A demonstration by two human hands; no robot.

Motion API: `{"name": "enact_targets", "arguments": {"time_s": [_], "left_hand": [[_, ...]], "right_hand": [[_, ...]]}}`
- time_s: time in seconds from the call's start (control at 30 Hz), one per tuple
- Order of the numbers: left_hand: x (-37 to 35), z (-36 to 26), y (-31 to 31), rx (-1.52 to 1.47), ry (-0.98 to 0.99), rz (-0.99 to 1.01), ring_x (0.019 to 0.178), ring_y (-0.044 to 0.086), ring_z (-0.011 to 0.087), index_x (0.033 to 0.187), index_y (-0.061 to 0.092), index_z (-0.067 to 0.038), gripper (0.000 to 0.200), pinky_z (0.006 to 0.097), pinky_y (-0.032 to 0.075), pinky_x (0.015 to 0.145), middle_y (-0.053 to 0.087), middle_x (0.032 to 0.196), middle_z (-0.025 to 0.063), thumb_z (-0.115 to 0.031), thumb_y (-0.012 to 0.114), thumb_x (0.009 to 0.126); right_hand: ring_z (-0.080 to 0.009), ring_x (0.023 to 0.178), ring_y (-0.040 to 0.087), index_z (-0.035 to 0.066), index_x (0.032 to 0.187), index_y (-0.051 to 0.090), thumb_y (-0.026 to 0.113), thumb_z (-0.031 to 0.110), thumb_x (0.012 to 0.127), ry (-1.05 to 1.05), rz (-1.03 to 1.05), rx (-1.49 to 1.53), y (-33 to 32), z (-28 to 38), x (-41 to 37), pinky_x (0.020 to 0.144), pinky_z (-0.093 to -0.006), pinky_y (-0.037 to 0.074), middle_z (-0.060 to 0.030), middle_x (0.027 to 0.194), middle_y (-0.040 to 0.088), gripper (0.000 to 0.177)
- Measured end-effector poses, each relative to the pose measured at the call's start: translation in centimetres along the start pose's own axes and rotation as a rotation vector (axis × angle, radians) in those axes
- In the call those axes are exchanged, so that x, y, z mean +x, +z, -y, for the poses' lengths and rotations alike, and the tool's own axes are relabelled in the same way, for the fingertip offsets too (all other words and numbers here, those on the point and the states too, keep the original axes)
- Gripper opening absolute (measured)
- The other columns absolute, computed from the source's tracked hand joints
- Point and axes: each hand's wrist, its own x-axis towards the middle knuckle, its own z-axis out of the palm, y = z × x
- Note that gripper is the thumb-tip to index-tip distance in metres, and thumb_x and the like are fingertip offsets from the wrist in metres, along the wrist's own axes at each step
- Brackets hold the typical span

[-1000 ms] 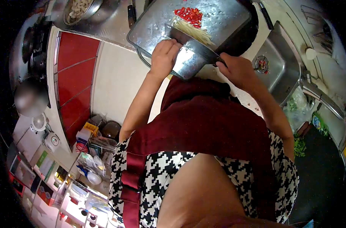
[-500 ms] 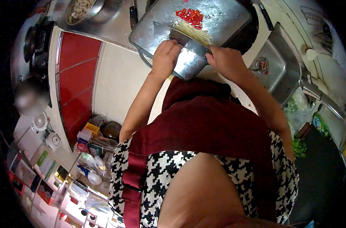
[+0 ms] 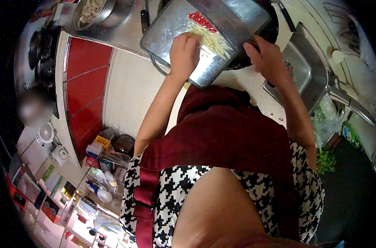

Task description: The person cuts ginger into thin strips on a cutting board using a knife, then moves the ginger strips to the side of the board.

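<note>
My right hand (image 3: 267,57) grips a cleaver (image 3: 227,20) by its handle. The broad blade is raised and tilted over the far right part of a grey metallic-looking cutting board (image 3: 163,35). Beside the blade lie chopped red pepper pieces (image 3: 201,21), partly covered by it. Nearer to me is a spread of thin pale shredded strips (image 3: 212,42). At the left end of these strips rests my left hand (image 3: 183,53), fingers together and curled down, their tips hidden.
A metal bowl of pale pieces (image 3: 90,12) stands at the upper left. A black-handled knife (image 3: 144,20) lies left of the board, another dark handle (image 3: 287,17) at right. A steel sink (image 3: 309,62) is on the right, with bagged greens (image 3: 326,118) below it.
The cleaver has lifted off the strips and swung away to the upper right with my right hand. My left hand has left the blade for the strips, which now lie more spread out.
</note>
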Motion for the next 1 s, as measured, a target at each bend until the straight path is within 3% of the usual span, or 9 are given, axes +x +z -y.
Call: {"name": "enact_targets", "arguments": {"time_s": [0.13,0.23,0.43,0.53,0.57,0.73,0.83,0.9,1.0], "left_hand": [[0.3,-1.0,0.2,0.032,0.076,0.142,0.105,0.055,0.0322,0.117,0.058,-0.005,0.041,0.0414,0.046,0.085,0.059,0.117,0.0123,-0.009,0.066,0.077],[-1.7,-1.0,-0.6,0.069,-0.014,0.299,0.128,0.042,0.0323,0.129,0.051,-0.005,0.052,0.0489,0.035,0.102,0.047,0.137,0.0127,-0.018,0.066,0.081],[-3.9,-1.5,-1.6,0.174,-0.095,0.388,0.139,0.026,0.0354,0.139,0.042,-0.008,0.062,0.0642,0.021,0.106,0.031,0.149,0.017,-0.028,0.064,0.085],[-3.2,-1.9,-1.0,0.129,-0.133,0.381,0.141,0.023,0.0379,0.142,0.04,-0.014,0.064,0.0632,0.018,0.107,0.028,0.152,0.0148,-0.032,0.064,0.085],[-3.1,-1.9,-1.1,0.117,-0.124,0.376,0.14,0.023,0.0383,0.142,0.041,-0.015,0.064,0.0636,0.018,0.107,0.028,0.151,0.0151,-0.032,0.065,0.085],[-3.7,-2.3,-2.1,0.063,-0.045,0.358,0.132,0.036,0.0384,0.131,0.053,-0.015,0.054,0.0608,0.024,0.106,0.041,0.141,0.0162,-0.026,0.069,0.081],[-4.6,-1.6,-2.2,-0.001,-0.034,0.179,0.116,0.049,0.034,0.111,0.064,-0.01,0.037,0.0537,0.036,0.098,0.054,0.124,0.0133,-0.017,0.072,0.076],[-3.8,-1.0,-1.7,-0.013,-0.075,-0.021,0.091,0.056,0.0283,0.091,0.067,-0.009,0.019,0.0405,0.043,0.077,0.061,0.098,0.0076,-0.007,0.071,0.072],[-2.2,0.0,-1.2,0.007,-0.116,-0.024,0.087,0.055,0.0274,0.092,0.068,-0.011,0.019,0.0397,0.042,0.074,0.06,0.094,0.0062,-0.007,0.069,0.073]], "right_hand": [[-0.0422,0.083,0.064,0.003,0.112,0.059,0.052,0.041,0.093,0.126,0.048,-0.035,0.0,-0.4,-0.8,0.075,-0.0505,0.051,-0.0226,0.088,0.067,0.043],[-0.026,0.06,0.059,0.002,0.103,0.058,0.054,0.036,0.094,0.112,0.012,-0.023,0.3,-1.1,-1.5,0.058,-0.039,0.048,-0.014,0.071,0.062,0.036],[-0.0443,0.082,0.063,0.002,0.109,0.058,0.052,0.042,0.093,0.137,0.058,0.048,0.3,-0.8,-2.0,0.073,-0.0524,0.049,-0.0245,0.086,0.066,0.043],[-0.0269,0.059,0.06,0.001,0.105,0.058,0.056,0.036,0.094,0.049,-0.061,0.004,0.8,-1.3,-1.6,0.056,-0.04,0.047,-0.0154,0.07,0.062,0.037],[-0.0182,0.048,0.058,0.0,0.103,0.058,0.058,0.034,0.094,0.009,-0.115,-0.013,0.9,-1.5,-1.6,0.048,-0.0337,0.046,-0.0109,0.062,0.06,0.034],[-0.018,0.048,0.058,0.001,0.107,0.059,0.059,0.033,0.093,0.083,-0.051,-0.005,-0.2,-0.6,-1.6,0.048,-0.0338,0.046,-0.0112,0.062,0.061,0.035],[-0.0182,0.048,0.059,0.001,0.107,0.059,0.059,0.033,0.093,0.096,-0.033,-0.021,0.0,-1.1,-1.7,0.048,-0.0337,0.046,-0.0112,0.063,0.061,0.035],[-0.0183,0.049,0.059,0.0,0.107,0.059,0.059,0.033,0.093,0.078,-0.04,-0.024,0.3,-1.3,-1.8,0.048,-0.0336,0.046,-0.0114,0.063,0.062,0.035],[-0.0181,0.049,0.059,0.0,0.107,0.058,0.059,0.033,0.093,0.039,-0.058,-0.015,0.4,-1.0,-1.8,0.048,-0.0334,0.046,-0.0113,0.064,0.062,0.036]]}}
